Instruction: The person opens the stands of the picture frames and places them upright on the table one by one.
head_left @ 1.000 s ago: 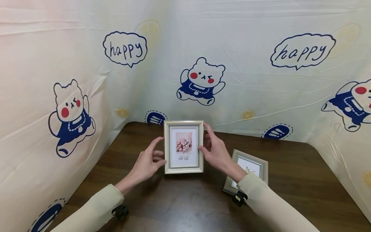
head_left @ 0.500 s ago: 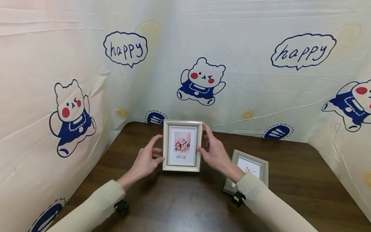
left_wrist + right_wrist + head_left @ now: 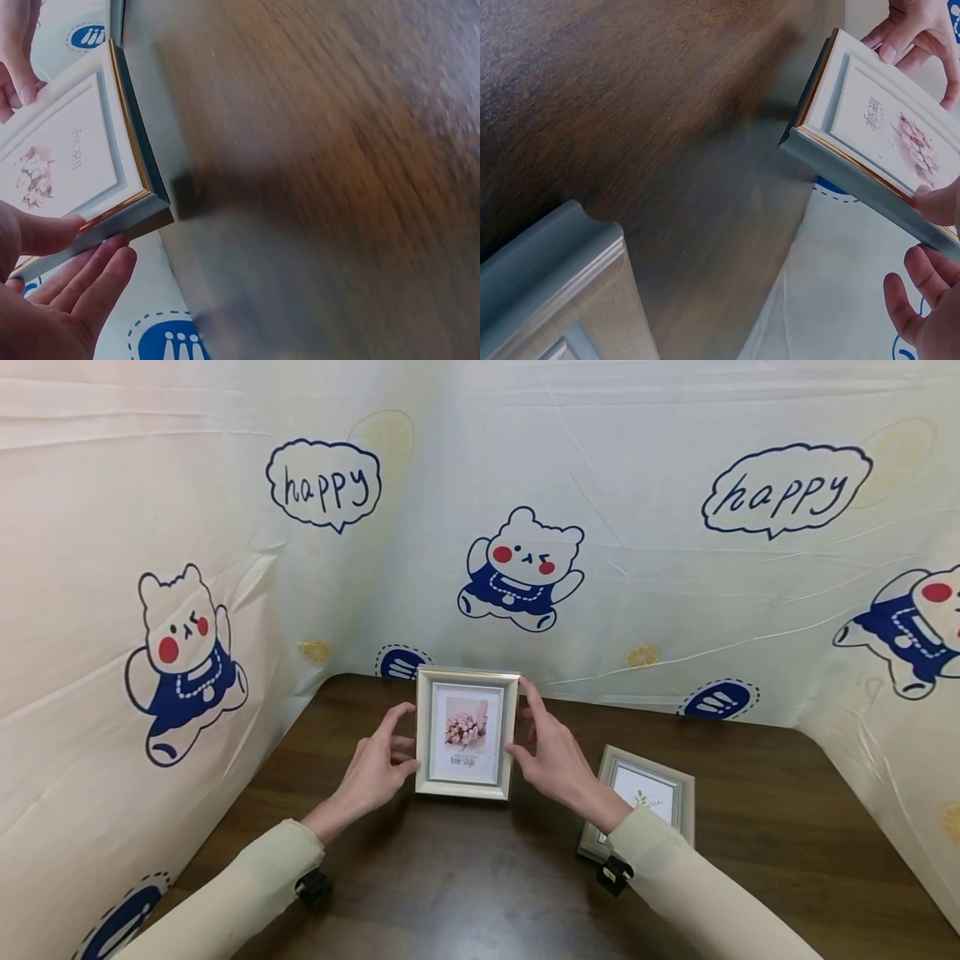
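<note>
A cream picture frame (image 3: pixel 426 735) with a pink flower print marked "free style" stands upright toward the back of the table, between both hands. My left hand (image 3: pixel 375 768) holds its left side; in the left wrist view the thumb (image 3: pixel 52 232) lies along the edge with the fingers spread below it. Gripping the right side is my right hand (image 3: pixel 555 752), index finger up at the top corner and thumb on the front edge. The frame's back is hidden. A second picture frame (image 3: pixel 686 810) with a leaf print lies on the table, partly covered by my right forearm.
The dark wooden table (image 3: pixel 465 893) has rounded far corners. A pale cloth (image 3: pixel 637 602) printed with bears and "happy" bubbles hangs close around its back and sides. In the right wrist view, the second frame's corner (image 3: pixel 585 277) juts up at lower left.
The upright picture frame has shifted slightly left and up in the head view, turning a little, with both hands moving along with it. The second frame has stayed put.
</note>
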`<state>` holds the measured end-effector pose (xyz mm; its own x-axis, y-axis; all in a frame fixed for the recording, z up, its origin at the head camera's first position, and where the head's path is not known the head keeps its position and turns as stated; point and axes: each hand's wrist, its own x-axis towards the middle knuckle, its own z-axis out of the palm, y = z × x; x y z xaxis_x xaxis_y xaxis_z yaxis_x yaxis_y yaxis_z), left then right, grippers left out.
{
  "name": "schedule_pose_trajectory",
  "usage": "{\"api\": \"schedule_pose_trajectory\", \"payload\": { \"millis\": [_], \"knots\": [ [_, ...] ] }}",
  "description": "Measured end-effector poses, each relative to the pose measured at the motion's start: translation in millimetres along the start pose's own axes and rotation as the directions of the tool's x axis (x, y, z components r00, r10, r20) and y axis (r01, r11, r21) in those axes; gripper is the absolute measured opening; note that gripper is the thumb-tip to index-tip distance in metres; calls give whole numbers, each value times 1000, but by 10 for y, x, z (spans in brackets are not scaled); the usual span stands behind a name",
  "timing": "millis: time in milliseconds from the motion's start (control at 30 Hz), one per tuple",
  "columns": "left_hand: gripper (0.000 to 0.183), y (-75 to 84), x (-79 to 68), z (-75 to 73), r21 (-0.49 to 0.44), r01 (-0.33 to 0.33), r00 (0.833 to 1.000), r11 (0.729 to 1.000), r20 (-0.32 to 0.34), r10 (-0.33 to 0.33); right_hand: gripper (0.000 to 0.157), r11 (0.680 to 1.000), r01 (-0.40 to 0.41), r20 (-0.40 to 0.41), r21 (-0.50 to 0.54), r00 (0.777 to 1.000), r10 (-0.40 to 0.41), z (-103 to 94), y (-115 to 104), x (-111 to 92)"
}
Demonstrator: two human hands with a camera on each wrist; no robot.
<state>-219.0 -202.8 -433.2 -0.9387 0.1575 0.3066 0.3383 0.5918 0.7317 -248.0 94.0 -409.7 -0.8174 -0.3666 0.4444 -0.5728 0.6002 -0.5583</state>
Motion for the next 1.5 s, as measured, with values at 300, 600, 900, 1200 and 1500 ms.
{"api": "schedule_pose_trajectory", "payload": {
  "millis": [300, 600, 900, 1200, 1500],
  "knots": [
    [86, -57, -18, -4, 31, -18, 1000, 999, -9, 18, 109, 1000, -5, 28, -12, 1000, 5, 28, -17, -25],
    [86, -63, -32, 4, 58, -18, 1000, 998, -4, 18, 110, 1000, 16, 31, -14, 999, -16, 36, -12, -53],
    [81, -57, -38, 10, 58, 6, 1000, 998, 13, -7, 109, 999, 40, 23, -32, 999, -39, 32, -16, -65],
    [68, -62, -46, 5, 15, 12, 1000, 1000, 15, -12, 113, 995, 71, 20, -75, 997, -69, 13, -14, -65],
    [59, -53, -65, -37, -6, 46, 999, 999, 30, -46, 112, 994, 47, 23, -97, 999, -45, -54, -28, -115]
  ]
}}
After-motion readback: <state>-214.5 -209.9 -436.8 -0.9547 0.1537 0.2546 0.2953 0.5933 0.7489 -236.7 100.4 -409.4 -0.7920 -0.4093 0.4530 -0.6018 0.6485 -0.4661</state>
